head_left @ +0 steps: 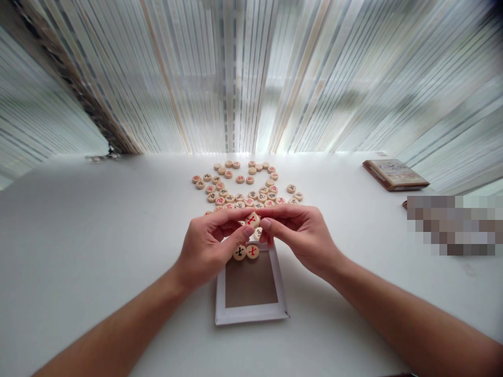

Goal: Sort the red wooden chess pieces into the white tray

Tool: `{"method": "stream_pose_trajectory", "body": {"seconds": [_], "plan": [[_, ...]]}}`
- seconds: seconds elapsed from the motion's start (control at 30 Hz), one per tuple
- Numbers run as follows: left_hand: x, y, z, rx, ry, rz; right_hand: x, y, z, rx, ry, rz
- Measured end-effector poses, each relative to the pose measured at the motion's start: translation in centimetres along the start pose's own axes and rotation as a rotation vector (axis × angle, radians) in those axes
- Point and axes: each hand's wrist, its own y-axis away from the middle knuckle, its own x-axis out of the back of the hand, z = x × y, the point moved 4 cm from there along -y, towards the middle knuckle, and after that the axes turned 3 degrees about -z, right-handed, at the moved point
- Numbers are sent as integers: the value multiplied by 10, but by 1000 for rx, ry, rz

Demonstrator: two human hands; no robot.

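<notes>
My left hand [210, 238] and my right hand [304, 235] meet over the far end of an open white box [251, 315] with a brown inside. Between both hands' thumbs and forefingers is a round wooden Chinese chess piece [251, 220] with a red character facing up. Just below my fingers, a black-marked piece [239, 253] and a red-marked piece [252, 252] lie side by side at the box's far end. Another black-marked piece [258, 233] shows partly behind my right fingertips. My fingers hide much of the box's far edge.
Beyond my hands, several Chinese chess pieces [240, 179] with red or black characters lie scattered on the white table [118, 235]. A flat brown-edged box [396, 175] lies at the back right, near a blurred-out patch. Striped curtains [251, 78] hang behind the table.
</notes>
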Motion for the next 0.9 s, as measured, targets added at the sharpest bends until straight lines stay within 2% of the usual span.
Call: {"method": "stream_pose_trajectory", "body": {"seconds": [0.3,0.73,0.9], "plan": [[1,2,1,-44,-116,0,1,3,2,38,26,15],[1,1,3,-129,-268,-69,-1,4,0,77,67,7],[1,1,4,-76,-229,-36,0,3,1,59,108,23]]}}
